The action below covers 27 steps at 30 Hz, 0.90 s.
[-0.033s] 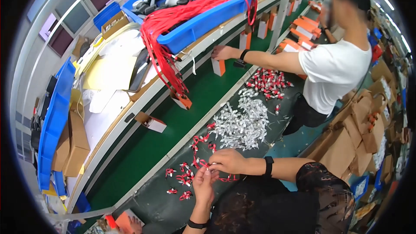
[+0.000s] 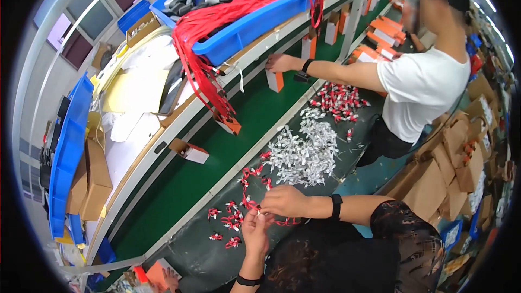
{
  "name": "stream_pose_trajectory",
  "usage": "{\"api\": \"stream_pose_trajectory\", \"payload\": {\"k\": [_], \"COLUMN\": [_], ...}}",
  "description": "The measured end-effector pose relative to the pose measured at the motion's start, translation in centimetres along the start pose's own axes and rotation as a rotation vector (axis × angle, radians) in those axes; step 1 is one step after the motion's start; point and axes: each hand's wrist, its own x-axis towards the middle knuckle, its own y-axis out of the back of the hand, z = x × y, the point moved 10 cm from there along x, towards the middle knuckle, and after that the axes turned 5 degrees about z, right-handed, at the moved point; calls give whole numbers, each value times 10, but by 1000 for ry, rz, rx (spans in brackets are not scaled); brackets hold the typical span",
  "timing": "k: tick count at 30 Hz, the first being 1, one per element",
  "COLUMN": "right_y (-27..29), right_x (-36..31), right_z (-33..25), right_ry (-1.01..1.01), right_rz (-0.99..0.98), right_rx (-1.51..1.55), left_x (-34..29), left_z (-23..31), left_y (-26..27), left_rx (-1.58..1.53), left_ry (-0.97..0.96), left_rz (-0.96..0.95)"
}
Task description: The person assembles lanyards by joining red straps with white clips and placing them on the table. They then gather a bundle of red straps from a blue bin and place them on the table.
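My left hand (image 2: 255, 233) and my right hand (image 2: 283, 202) meet over the dark bench, fingers pinched together on a short red cable (image 2: 251, 204) with a pale end. My fingers partly cover it. Several small red cable bundles (image 2: 232, 218) lie loose just left of my hands, and more red ones (image 2: 252, 172) run up beyond them. Past my right hand spreads a large heap of white cable bundles (image 2: 304, 154), with a heap of red-and-white bundles (image 2: 339, 100) behind it.
A green conveyor belt (image 2: 157, 206) carries upright orange-and-white boxes (image 2: 194, 153). Across it, long red cables (image 2: 239, 8) drape over a blue tray (image 2: 260, 24). A co-worker in a white shirt (image 2: 423, 84) touches a box at right. Another person's hand (image 2: 171, 279) shows at lower left.
The view has shifted very slightly. Both my hands stay pinched on the red cable in nearly the same place.
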Motion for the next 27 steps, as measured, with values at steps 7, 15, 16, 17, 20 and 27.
{"api": "stream_pose_trajectory", "payload": {"k": [7,15,16,17,20,27], "right_y": [-3,-9,-13,-7,-12,148], "right_x": [1,-20,-23,-21,-17,34], "right_z": [11,49,52,56,83,321], "right_ry": [84,12,-14,-18,-255,-618], "right_rz": [-38,-234,-317,-305,-474,204], "right_rx": [201,202,241,217,322,-228], "left_x": [-4,5,3,6,8,16], "left_z": [-20,-56,-58,-56,-60,-61], "left_y": [0,-21,-23,-29,-22,-2], "left_rx": [-278,-366,-337,-332,-22,237], "left_ry": [44,178,172,174,235,96], "left_rz": [292,381,362,336,342,231]}}
